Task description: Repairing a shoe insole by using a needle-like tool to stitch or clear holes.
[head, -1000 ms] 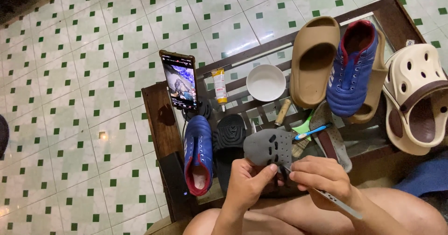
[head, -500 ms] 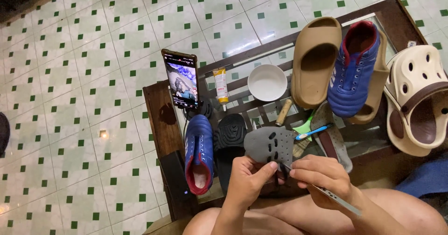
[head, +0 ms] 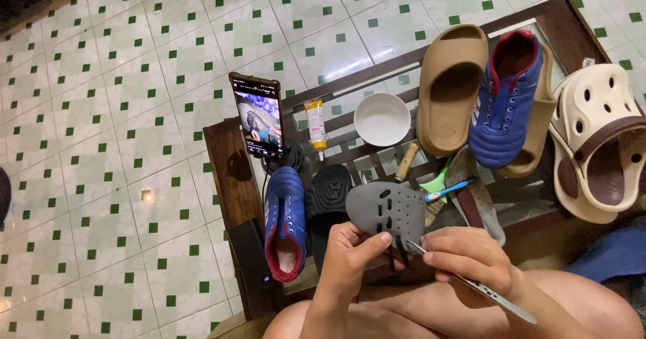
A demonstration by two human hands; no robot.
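Blue shoe (head: 285, 230), black sandal (head: 328, 192) and toothbrush (head: 449, 190) flank the held grey clog (head: 387, 211).

The left hand (head: 350, 258) covers the bottom part of the grey shoe piece (head: 387, 208), so its lower end cannot be seen. The thin metal tool (head: 471, 285) goes under the right hand (head: 468, 255), and its middle is hidden by the fingers. The cream clog (head: 595, 140) is cut off by the right edge, and the picture on the phone (head: 258, 116) is too small to tell.
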